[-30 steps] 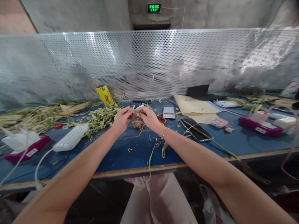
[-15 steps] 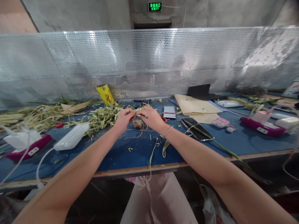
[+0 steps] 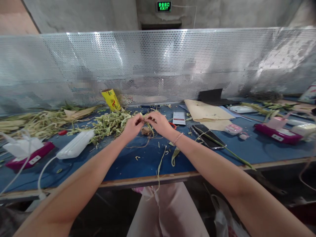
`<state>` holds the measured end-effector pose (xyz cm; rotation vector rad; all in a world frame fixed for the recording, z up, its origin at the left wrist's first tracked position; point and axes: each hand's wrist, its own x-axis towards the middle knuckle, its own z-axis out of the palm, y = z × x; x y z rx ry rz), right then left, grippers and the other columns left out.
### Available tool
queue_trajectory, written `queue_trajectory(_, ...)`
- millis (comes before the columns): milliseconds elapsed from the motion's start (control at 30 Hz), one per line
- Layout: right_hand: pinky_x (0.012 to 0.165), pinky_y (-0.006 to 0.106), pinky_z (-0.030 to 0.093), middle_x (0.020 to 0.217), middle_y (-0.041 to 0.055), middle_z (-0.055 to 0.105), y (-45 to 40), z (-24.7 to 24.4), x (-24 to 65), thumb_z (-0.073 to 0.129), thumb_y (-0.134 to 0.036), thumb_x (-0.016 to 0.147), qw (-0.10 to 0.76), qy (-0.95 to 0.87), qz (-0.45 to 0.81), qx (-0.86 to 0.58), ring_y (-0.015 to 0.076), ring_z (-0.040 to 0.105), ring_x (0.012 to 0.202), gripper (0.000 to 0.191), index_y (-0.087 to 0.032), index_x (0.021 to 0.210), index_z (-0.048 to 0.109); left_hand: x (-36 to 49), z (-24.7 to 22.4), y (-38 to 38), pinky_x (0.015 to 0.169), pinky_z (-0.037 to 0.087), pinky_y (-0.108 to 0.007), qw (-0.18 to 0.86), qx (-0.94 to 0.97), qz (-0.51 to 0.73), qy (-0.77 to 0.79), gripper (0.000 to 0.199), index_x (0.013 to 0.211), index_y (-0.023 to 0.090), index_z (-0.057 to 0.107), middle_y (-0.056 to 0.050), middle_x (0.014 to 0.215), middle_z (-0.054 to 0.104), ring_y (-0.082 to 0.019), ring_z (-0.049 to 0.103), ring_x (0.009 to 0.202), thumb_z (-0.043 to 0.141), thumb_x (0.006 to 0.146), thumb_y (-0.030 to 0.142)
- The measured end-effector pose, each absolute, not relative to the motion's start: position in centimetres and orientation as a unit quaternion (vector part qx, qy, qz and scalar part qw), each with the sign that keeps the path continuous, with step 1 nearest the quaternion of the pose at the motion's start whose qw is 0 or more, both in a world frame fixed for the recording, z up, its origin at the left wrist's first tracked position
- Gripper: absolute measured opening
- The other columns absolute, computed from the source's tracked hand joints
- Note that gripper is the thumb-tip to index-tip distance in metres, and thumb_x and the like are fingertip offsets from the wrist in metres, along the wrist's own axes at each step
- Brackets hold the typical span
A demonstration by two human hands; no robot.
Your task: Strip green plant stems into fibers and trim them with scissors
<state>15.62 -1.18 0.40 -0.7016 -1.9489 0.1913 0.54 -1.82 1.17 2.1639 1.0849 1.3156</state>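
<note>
A yellow tube (image 3: 112,100) is leaning toward the back of the counter (image 3: 145,166), with clutter spreading out around it. Just in front of the tube, a heap of green clippings (image 3: 105,127) is crowding the working space, and to its left dry husks (image 3: 49,122) are sprawling. Farther in front and left of the tube, a small red thing (image 3: 62,132), a white block (image 3: 76,144) and a magenta power strip (image 3: 31,156) are sitting, with white cords trailing from the last two.

In front and right of the tube, the left grip (image 3: 134,126) and right grip (image 3: 159,123) are pinching nearly closed, thumbs against fingertips, on a pale green strip (image 3: 150,127); the fingers are hiding much of it. A brown tuft (image 3: 145,131) is lying beneath, and a red loop (image 3: 173,125) is showing partly from behind the right grip.

Farther right of the tube, a white card (image 3: 179,118), tan paper (image 3: 206,111), a black stand (image 3: 211,97), a phone (image 3: 209,135) with a green stem (image 3: 233,155) crossing it, a pink case (image 3: 233,129) and another magenta strip (image 3: 278,134) are filling the space.

The counter is showing blue, with scraps scattering over it in front of the tube and one long shred (image 3: 160,166) hanging over its wooden edge. Right behind the tube, perforated mesh (image 3: 158,49) is running across, with blurred shapes showing through. Beyond, a gray wall (image 3: 86,16) is rising, and high to the tube's right an exit sign (image 3: 164,6) is glowing green.
</note>
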Motion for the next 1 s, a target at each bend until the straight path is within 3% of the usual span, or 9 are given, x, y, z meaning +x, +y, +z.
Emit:
queue_trajectory(167, 0.065, 0.024, 0.039, 0.07, -0.0009, 0.056, -1.4, 0.6, 15.4, 0.051, -0.02, 0.074, 0.541, -0.747, 0.186, -0.339, 0.0111, 0.051, 0.067, 0.003, -0.019, 0.072, 0.054, 0.7, 0.6, -1.7, 0.051, 0.03, -0.022, 0.22, 0.761, 0.486, 0.369, 0.011, 0.07, 0.019, 0.045, 0.005, 0.059, 0.042, -0.009, 0.039, 0.052, 0.056, 0.066, 0.02)
queue_trajectory(533, 0.058, 0.022, 0.043, 0.062, -0.0033, 0.052, -1.0, 0.3, 15.3, 0.056, -0.026, 0.067, 0.573, -0.684, 0.318, -0.321, 0.0085, 0.05, 0.058, 0.01, -0.018, 0.068, 0.05, 0.9, 0.6, -1.4, 0.05, 0.03, -0.022, 0.18, 0.757, 0.482, 0.403, 0.013, 0.07, 0.018, 0.048, 0.005, 0.056, 0.04, -0.008, 0.037, 0.05, 0.054, 0.072, 0.03)
queue_trajectory(800, 0.076, 0.029, 0.047, 0.077, 0.0013, 0.062, -0.2, -0.2, 15.4, 0.057, -0.022, 0.067, 0.584, -0.678, 0.349, -0.278, 0.0122, 0.059, 0.076, 0.012, -0.019, 0.078, 0.057, 0.8, 1.1, -1.5, 0.049, 0.033, -0.022, 0.226, 0.729, 0.488, 0.424, 0.013, 0.069, 0.018, 0.049, 0.005, 0.052, 0.042, -0.008, 0.043, 0.047, 0.052, 0.073, 0.03)
queue_trajectory(1000, 0.081, 0.03, 0.046, 0.085, 0.003, 0.064, -0.3, -0.1, 15.4, 0.058, -0.019, 0.064, 0.604, -0.643, 0.393, -0.259, 0.0128, 0.059, 0.083, 0.021, -0.018, 0.085, 0.055, 0.7, 0.8, -1.1, 0.05, 0.035, -0.022, 0.358, 0.647, 0.561, 0.372, 0.016, 0.067, 0.017, 0.051, 0.004, 0.056, 0.047, -0.007, 0.043, 0.048, 0.058, 0.068, 0.031)
